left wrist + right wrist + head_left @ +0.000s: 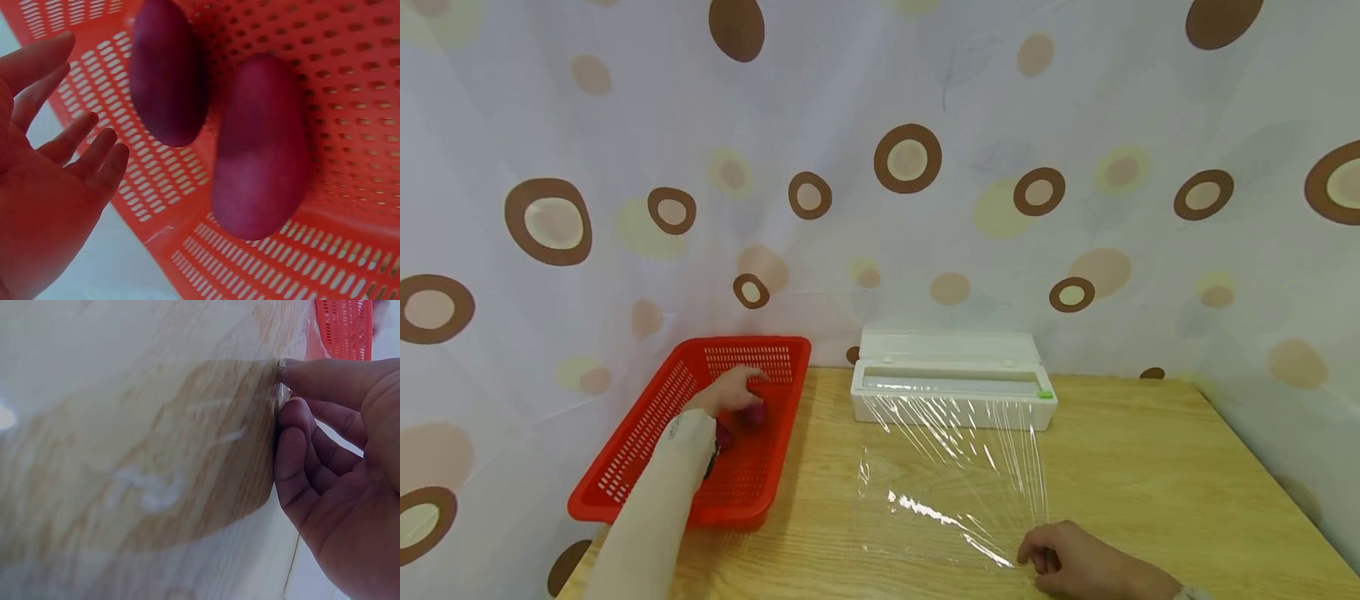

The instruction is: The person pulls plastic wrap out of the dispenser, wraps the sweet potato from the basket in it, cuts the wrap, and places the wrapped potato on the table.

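Observation:
My left hand (733, 390) reaches into the red plastic basket (797, 367), its fingers spread and relaxed with nothing held. Two smooth, oblong purple vegetables lie in the basket; in the left wrist view one (167, 75) is nearer the fingers and the other (261, 150) is beside it, both apart from the hand. A clear sheet of cling film (947, 492) stretches over the table from a white dispenser box (947, 344). At the near right corner of that sheet, my right hand (1075, 557) pinches the edge between thumb and fingers.
Standing at the table's back edge, the dispenser has its lid raised and a green slider (1045, 394) at its right end. Light wood tabletop (1150, 467) extends to the right. A curtain with brown circles (910, 250) hangs behind everything.

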Demonstrator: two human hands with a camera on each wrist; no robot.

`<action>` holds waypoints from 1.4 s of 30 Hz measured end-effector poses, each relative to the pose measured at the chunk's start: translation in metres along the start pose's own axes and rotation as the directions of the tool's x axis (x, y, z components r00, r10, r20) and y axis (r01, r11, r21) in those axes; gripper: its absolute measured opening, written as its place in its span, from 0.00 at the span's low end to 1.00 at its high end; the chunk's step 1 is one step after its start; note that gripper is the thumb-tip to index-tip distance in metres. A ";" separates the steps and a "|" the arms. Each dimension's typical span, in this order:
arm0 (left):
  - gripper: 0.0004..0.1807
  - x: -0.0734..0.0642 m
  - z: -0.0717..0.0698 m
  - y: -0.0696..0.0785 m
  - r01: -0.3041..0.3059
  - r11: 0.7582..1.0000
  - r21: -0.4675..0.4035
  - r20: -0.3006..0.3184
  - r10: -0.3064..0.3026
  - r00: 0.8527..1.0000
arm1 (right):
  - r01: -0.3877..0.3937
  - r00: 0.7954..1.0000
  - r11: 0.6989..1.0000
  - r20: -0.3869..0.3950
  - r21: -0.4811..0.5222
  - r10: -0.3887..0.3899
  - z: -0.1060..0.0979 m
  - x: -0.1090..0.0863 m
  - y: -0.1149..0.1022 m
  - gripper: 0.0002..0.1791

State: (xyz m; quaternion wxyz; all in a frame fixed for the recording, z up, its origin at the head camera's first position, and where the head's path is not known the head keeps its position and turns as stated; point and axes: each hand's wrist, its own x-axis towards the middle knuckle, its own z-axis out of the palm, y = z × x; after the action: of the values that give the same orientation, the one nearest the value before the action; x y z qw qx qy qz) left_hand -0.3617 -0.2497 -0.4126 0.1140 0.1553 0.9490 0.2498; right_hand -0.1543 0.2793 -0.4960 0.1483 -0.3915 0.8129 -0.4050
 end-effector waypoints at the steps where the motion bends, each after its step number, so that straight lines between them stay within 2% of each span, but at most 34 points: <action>1: 0.24 0.000 0.002 -0.001 0.001 1.000 0.003 0.008 -0.001 1.000 | 0.000 1.000 1.000 0.000 0.009 0.000 0.000 0.000 0.000 0.11; 4: 0.26 -0.003 0.007 -0.004 0.017 1.000 -0.008 0.037 -0.016 0.999 | 0.010 1.000 1.000 0.001 0.018 -0.010 0.000 -0.001 0.000 0.12; 7: 0.27 -0.004 0.011 -0.007 0.037 0.999 -0.018 0.038 -0.036 0.999 | 0.018 1.000 1.000 -0.004 0.002 -0.018 0.000 -0.001 0.001 0.13; 9: 0.27 -0.004 0.013 -0.008 0.073 0.997 -0.025 0.035 -0.072 0.997 | 0.020 1.000 1.000 -0.008 -0.004 -0.020 0.001 -0.001 0.002 0.13; 14: 0.29 -0.004 0.016 -0.012 0.106 0.993 0.053 0.002 -0.106 0.994 | 0.016 1.000 1.000 -0.010 0.014 -0.016 0.001 0.000 0.002 0.13; 17: 0.32 -0.005 0.017 -0.014 0.131 0.985 0.116 0.001 -0.132 0.991 | 0.004 1.000 0.999 0.001 0.049 -0.004 0.001 0.000 0.002 0.12; 21: 0.37 -0.009 0.017 -0.014 0.179 0.972 0.150 0.012 -0.183 0.983 | -0.009 1.000 0.996 0.016 0.084 0.008 0.000 0.000 0.002 0.11; 28: 0.42 -0.011 0.019 -0.017 0.235 0.966 0.107 0.041 -0.241 0.970 | -0.013 1.000 0.998 0.019 0.069 0.012 -0.001 0.001 -0.001 0.11; 37: 0.49 -0.014 0.019 -0.019 0.281 0.956 0.087 0.030 -0.285 0.958 | -0.004 1.000 0.999 0.013 0.037 0.003 0.000 0.001 0.002 0.12; 42: 0.51 -0.014 0.018 -0.021 0.270 0.962 0.033 0.045 -0.272 0.961 | 0.003 1.000 0.999 0.011 0.035 -0.003 0.000 0.002 0.002 0.12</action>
State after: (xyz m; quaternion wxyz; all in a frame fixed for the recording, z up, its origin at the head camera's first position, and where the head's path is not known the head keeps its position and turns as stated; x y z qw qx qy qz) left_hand -0.3483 -0.2640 -0.4367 0.1684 0.0316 0.9614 0.2152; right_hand -0.1563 0.2788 -0.4971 0.1589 -0.3921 0.8043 -0.4172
